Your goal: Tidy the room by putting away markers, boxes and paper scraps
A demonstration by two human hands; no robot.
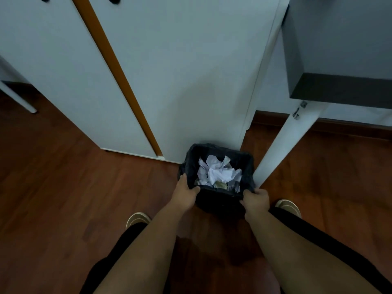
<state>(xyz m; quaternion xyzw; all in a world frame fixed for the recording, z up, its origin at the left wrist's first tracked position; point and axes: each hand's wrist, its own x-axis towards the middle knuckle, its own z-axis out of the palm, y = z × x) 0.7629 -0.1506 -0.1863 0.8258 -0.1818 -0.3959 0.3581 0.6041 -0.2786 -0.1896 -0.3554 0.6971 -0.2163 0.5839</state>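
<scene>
A: paper scraps [218, 171] are in the bin [220, 200], crumpled white sheets heaped in the middle, something pale and greenish under them at the near edge. no markers or boxes in view

B: bin where?

A: on the wood floor [63, 198], back against the white cabinet [180, 81], just beside the white table leg [284, 141]. black liner bag [246, 158] folded over the rim all round

B: hands?

A: both clamped on the near rim. left hand [186, 193] on the left corner, thumb over the edge onto the liner. right hand [255, 199] closed on the right corner, bunching liner. hands apart, one per corner

B: step?

A: my read: moving or setting down the bin, can't tell which. can't tell if it's lifted or resting either

B: how to do it clean?

A: keep it level, the paper heap sits high near the rim and is light, a tilt would spill it. grip rim and liner together so the bag doesn't pull off. watch the table leg on the right side, little room there. feet [137, 218] are either side of the bin, so shift it straight, not sideways

B: fill level?

A: looks well filled but depth is hidden, dark liner, dim light
</scene>
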